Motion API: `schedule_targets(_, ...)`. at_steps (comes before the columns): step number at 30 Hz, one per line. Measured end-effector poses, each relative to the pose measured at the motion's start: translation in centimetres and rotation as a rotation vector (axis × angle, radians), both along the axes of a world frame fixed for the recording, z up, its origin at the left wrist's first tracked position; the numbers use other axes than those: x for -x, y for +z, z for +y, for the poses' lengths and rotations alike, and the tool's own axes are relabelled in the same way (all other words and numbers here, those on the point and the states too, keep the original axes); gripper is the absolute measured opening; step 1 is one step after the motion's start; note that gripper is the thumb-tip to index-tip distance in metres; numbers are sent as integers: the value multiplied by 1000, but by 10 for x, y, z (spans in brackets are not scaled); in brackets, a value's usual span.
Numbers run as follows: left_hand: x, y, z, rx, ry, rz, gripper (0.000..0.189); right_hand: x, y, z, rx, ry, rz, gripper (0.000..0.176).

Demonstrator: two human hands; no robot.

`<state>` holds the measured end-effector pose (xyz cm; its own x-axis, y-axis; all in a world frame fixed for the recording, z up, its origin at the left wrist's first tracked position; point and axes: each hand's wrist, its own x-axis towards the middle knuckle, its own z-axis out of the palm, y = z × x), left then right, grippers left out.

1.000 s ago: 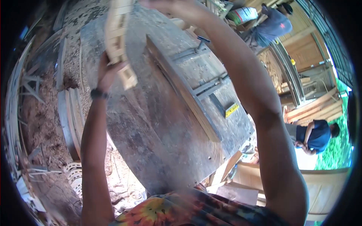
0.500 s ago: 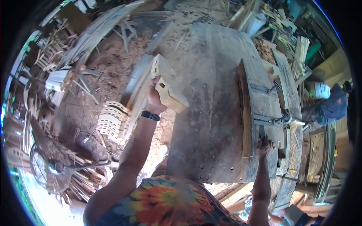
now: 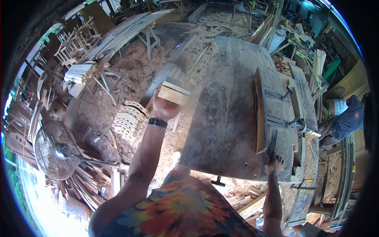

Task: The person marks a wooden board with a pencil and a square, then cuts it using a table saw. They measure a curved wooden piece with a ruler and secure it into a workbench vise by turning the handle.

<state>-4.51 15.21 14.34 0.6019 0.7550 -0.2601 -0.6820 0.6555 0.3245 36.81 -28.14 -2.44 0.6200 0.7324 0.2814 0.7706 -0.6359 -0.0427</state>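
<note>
My left hand (image 3: 165, 108) is closed around pale wooden pieces (image 3: 173, 94), held up left of the workbench (image 3: 221, 130). A dark line runs between them, and their end faces me. Over the bench's near right part, the fingers of my right hand (image 3: 273, 165) are around the lower end of a dark flat bar (image 3: 273, 140). I cannot make out what kind of tool it is. Beside that bar stands a long upright wooden board (image 3: 259, 114) on the benchtop. Below my left hand, several curved slotted wooden pieces (image 3: 130, 120) lie stacked.
A fan (image 3: 57, 150) stands at left, close to loose wood strips. Metal clamps (image 3: 302, 125) sit along the bench's right side. A person in dark clothes (image 3: 347, 118) bends at far right. Planks lie on a trestle table (image 3: 122, 35) behind, with shavings on the floor.
The wooden pieces in my left hand have turned from side-on to end-on. My right hand has shifted slightly down with the dark bar, which now shows more length. The view has tilted up.
</note>
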Motion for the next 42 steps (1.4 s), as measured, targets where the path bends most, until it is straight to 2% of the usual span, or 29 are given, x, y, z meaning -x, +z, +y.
schedule_targets(3,12,-6,-1,6,-17,-48,71,42,12,-54,-58,10,36,58)
schedule_targets(5,18,6,-18,86,-113,-125,81,61,-3,-94,-221,49,-36,56)
schedule_targets(7,21,19,-37,128,-185,-184,96,74,-26,-146,-474,-184,495,55)
schedule_targets(8,21,18,-40,205,-244,-292,100,97,-12,-157,-693,-250,581,54)
schedule_targets(10,14,24,-50,326,-358,-426,105,111,-41,-208,-1273,-398,878,47)
schedule_targets(12,4,25,-57,351,-406,-466,99,135,-45,-252,-1600,-378,1176,35)
schedule_targets(13,-1,25,-60,386,-431,-497,96,165,1,-236,-1857,-371,1425,30)
schedule_targets(15,-10,24,-64,348,-513,-522,94,205,39,-221,-1963,-186,1442,37)
schedule_targets(17,-21,18,-68,312,-598,-559,93,225,32,-226,-1953,-82,1423,58)
schedule_targets(18,-27,14,-71,260,-664,-593,92,235,29,-226,-1993,-260,1366,77)
schedule_targets(19,-33,10,-73,207,-728,-631,91,242,28,-225,-2000,-205,1416,92)
schedule_targets(20,-34,13,-75,273,-789,-603,78,247,22,-225,-1994,-108,1427,92)
schedule_targets(21,-37,11,-75,283,-811,-608,78,255,30,-215,-1983,-12,1437,93)
schedule_targets(22,-41,7,-74,206,-641,-433,71,267,40,-207,-1989,-33,1422,96)
schedule_targets(23,-41,8,-73,166,-677,-397,65,276,57,-194,-1954,-16,1423,95)
schedule_targets(25,-40,9,-73,83,-749,-329,56,286,68,-184,-1748,-226,1301,72)
schedule_targets(27,-38,34,-93,-244,-434,-189,59,288,71,-174,-1580,-470,1230,47)
schedule_targets(28,-36,35,-92,-231,-410,-112,55,303,80,-158,-1338,-523,971,43)
schedule_targets(29,-33,33,-88,-225,-435,-119,55,308,67,-153,-1335,-483,959,39)
schedule_targets(31,-19,23,-80,-358,-271,49,54,330,73,-137,-1123,-371,895,32)
schedule_targets(33,3,17,-73,-389,-288,95,52,358,80,-112,-1185,-205,892,24)
schedule_targets(35,27,19,-68,-501,-252,318,54,383,89,-91,-1142,-290,976,20)
schedule_targets(37,48,27,-71,-566,-238,398,55,406,75,-79,-1226,-232,1035,20)
schedule_targets(38,58,31,-71,-647,-211,475,57,420,78,-69,-1208,-299,1033,21)
schedule_targets(42,88,36,-67,-765,-214,510,59,471,87,-44,-1170,-306,979,26)
